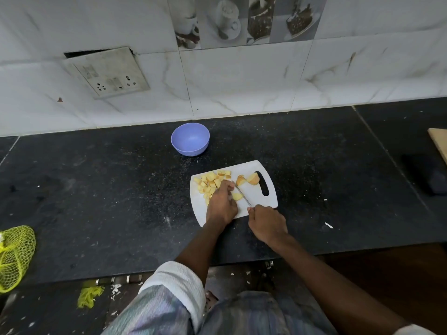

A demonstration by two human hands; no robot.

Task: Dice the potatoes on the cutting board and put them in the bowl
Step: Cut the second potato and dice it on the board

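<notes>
A black stone counter [96, 189] runs along a wall of white marbled tiles [242, 81], with a grey socket plate [106, 72] set crookedly into the wall.

The left hand [221, 204] rests on the white cutting board [263, 201], fingers curled down onto a potato piece [237, 196] to hold it in place. The right hand [266, 222] is closed round the handle of a knife [243, 196], whose thin blade slants up and left across the board, right beside that piece and the left fingertips.

Left of the blade, partly under the left hand, lies a heap of diced potato cubes [210, 182]. On the other side, near the board's handle slot, sit two larger potato chunks [248, 179] still with skin on them, touching each other.

Beyond the board, close to the wall, stands a purple bowl [190, 139] with nothing visible inside it, apart from the board.

At the counter's left edge lies a yellow net bag [14, 257]. At the far right edge a pale wooden board corner [439, 141] shows. A white rolled sleeve [176, 284] covers the left upper arm.
</notes>
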